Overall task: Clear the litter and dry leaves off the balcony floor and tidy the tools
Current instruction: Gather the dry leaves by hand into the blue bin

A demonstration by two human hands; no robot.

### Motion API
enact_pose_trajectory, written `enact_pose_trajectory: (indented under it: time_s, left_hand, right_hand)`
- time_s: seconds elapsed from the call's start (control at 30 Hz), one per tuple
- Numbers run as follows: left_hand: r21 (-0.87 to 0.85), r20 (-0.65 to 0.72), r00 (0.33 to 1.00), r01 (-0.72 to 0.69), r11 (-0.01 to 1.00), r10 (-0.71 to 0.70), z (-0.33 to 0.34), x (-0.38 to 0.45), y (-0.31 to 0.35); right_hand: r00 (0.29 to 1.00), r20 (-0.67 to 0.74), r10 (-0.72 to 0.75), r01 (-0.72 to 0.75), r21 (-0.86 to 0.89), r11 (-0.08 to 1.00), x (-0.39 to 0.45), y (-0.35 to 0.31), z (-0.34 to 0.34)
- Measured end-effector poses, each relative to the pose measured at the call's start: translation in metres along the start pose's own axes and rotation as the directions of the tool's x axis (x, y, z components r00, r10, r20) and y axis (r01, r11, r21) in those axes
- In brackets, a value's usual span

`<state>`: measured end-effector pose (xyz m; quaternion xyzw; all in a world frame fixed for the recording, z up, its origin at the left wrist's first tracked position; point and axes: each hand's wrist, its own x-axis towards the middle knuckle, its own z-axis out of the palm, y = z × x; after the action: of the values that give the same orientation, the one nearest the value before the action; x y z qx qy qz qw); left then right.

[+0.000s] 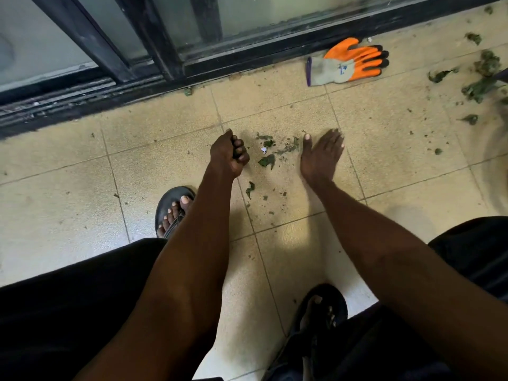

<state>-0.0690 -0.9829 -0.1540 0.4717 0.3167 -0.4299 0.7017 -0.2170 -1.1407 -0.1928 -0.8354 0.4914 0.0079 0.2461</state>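
Between my left hand (228, 153) and right hand (321, 155) I've got open tile, only leaf scraps (270, 152) lying there. Door track (82, 97) blocks beyond; the glove (347, 63) lies beside it, bigger leaves (481, 83) far right.

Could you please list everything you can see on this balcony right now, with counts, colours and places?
Work glove: one, orange, grey and black, flat on the floor by the door track.
Leaf scraps: several, green, between the hands.
Leaf pile: one, green, far right.
Paper bit: one, white, among the scraps.
Sliding door: black frame, top.
Floor tiles: beige.
Sandals: two, black, worn.
Left hand: curled, contents unclear.
Right hand: open, fingers on the floor.
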Motion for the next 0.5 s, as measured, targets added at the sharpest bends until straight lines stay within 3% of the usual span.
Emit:
enact_pose_trajectory:
  time_s: [0.1, 0.2, 0.3, 0.33, 0.4, 0.5]
  left_hand:
    - [-0.003, 0.027, 1.0, 0.002, 1.0, -0.002, 0.006, -0.001, 0.001]
    - [-0.017, 0.028, 1.0, -0.009, 1.0, 0.01, 0.009, -0.002, 0.004]
    - [-0.035, 0.024, 1.0, -0.017, 0.999, 0.017, 0.01, -0.002, 0.007]
    - [-0.037, 0.026, 1.0, -0.015, 0.999, 0.016, 0.01, -0.003, 0.006]
    - [-0.046, 0.032, 0.999, -0.017, 0.999, 0.018, 0.011, -0.005, 0.007]
    - [-0.052, 0.031, 0.999, -0.021, 0.998, 0.023, 0.01, -0.007, 0.007]
  right_hand:
    - [0.951, 0.132, -0.28, 0.297, -0.13, 0.946, 0.012, -0.004, 0.004]
    - [0.801, 0.295, -0.522, 0.583, -0.179, 0.793, 0.0, -0.01, 0.016]
    - [0.648, 0.381, -0.66, 0.728, -0.053, 0.684, -0.012, -0.012, 0.017]
    - [0.628, 0.37, -0.685, 0.738, -0.003, 0.675, -0.009, -0.014, 0.014]
    - [0.705, 0.273, -0.655, 0.677, 0.018, 0.736, 0.011, -0.021, 0.004]
    - [0.89, 0.183, -0.417, 0.422, 0.012, 0.906, 0.061, -0.035, -0.012]
